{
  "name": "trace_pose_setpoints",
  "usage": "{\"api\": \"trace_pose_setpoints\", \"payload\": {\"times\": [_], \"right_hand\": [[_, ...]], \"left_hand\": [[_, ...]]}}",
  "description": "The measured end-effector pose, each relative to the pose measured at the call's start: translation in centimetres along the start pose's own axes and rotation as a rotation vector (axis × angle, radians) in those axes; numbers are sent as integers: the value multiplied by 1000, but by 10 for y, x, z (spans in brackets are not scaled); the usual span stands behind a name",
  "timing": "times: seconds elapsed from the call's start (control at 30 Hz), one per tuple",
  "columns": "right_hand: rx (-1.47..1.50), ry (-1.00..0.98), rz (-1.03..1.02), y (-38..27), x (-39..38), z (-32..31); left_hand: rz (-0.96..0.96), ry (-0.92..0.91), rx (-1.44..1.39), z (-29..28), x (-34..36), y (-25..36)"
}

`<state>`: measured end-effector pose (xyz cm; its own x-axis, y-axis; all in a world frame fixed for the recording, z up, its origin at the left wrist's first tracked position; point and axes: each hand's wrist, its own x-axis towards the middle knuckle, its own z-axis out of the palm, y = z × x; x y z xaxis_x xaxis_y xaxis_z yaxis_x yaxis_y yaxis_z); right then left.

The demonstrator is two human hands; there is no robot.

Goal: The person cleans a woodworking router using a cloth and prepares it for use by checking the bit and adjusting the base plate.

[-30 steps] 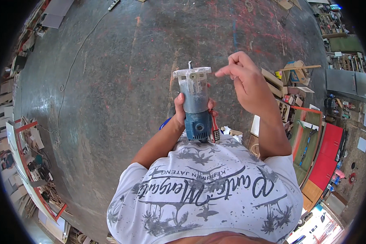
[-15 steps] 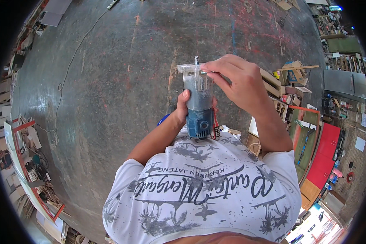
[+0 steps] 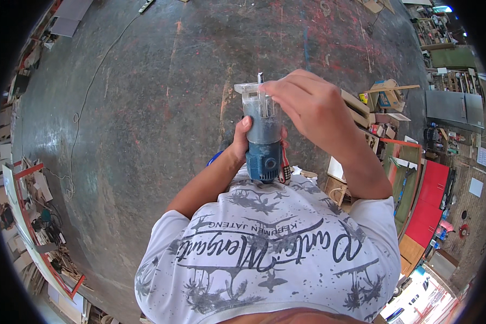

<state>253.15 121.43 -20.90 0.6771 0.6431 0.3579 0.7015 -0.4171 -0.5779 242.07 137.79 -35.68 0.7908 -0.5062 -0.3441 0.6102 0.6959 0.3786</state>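
Note:
A blue trim router (image 3: 263, 156) with a clear plastic base stands upright against my shirt, base end pointing away from me. My left hand (image 3: 243, 137) is wrapped round its body, thumb on the near left side and fingertips showing on the right. From the base's far end sticks a shiny metal router bit (image 3: 260, 76). My right hand (image 3: 305, 100) comes in from the right, thumb and fingers closed in a pinch at the bit, just over the rim of the base. The fingertips cover the lower part of the bit. A red cord or strap (image 3: 284, 154) hangs beside the router.
A grey, worn concrete floor (image 3: 146, 108) stretches ahead, with a long cable (image 3: 83, 97) along its left. Wood scraps and a red-edged frame (image 3: 43, 237) lie at left. Cardboard boxes (image 3: 387, 97), red cabinets (image 3: 429, 189) and boards line the right.
My right fingertips have shifted slightly left and farther out, from the side of the clear base onto the bit. My left hand keeps its hold on the router.

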Motion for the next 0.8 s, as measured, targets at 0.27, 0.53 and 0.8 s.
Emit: {"api": "trace_pose_setpoints", "payload": {"times": [0.27, 0.53, 0.8], "right_hand": [[-53, -10, 6, -4, -57, 21], [39, -11, -6, -8, -74, 54], [169, -23, 19, 11, -63, 69]], "left_hand": [[17, -28, -9, -25, -14, -54], [24, 18, -14, -45, -39, -69], [24, 83, -31, -48, -42, -60]]}}
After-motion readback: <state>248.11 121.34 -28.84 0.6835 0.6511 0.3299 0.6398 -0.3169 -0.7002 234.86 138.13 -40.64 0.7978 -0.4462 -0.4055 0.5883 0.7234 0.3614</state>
